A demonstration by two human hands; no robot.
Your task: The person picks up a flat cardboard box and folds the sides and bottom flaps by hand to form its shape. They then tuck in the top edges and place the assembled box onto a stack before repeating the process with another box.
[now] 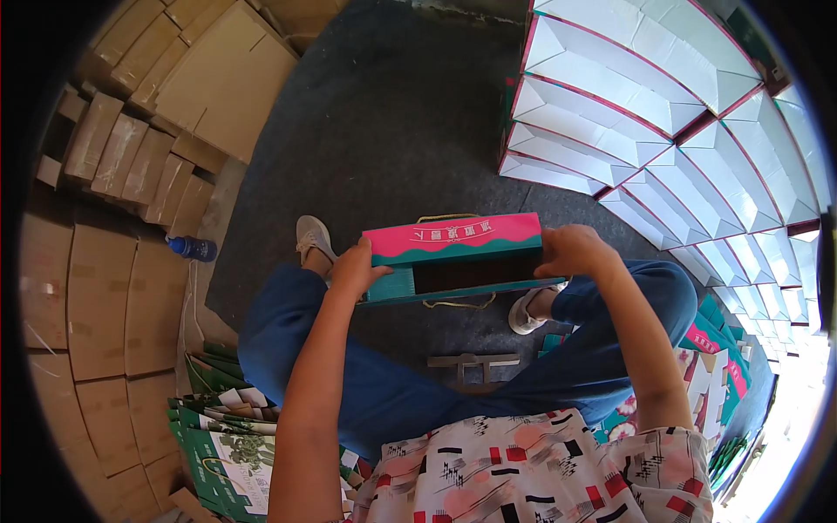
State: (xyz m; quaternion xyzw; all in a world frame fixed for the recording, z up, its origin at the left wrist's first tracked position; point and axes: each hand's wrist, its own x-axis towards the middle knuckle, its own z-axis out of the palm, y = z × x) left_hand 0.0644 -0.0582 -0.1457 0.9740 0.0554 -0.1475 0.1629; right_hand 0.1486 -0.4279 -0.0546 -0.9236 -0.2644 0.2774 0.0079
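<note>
A long pink and teal box (453, 241) with white lettering is held level between my two hands, above the floor and between my knees. My left hand (356, 268) grips its left end, with the thumb on the teal part. At the right end, my right hand (575, 251) holds the box by its corner. A dark opening shows along the box's near side. Gold cord handles (460, 303) stick out at its near and far edges.
Brown cartons (100, 288) are stacked at the left, with a blue bottle (193, 248) beside them. White open boxes (610, 105) are piled at the right. Flat green packaging (231, 462) lies at the lower left. A small wooden piece (473, 361) sits on the dark floor (375, 113).
</note>
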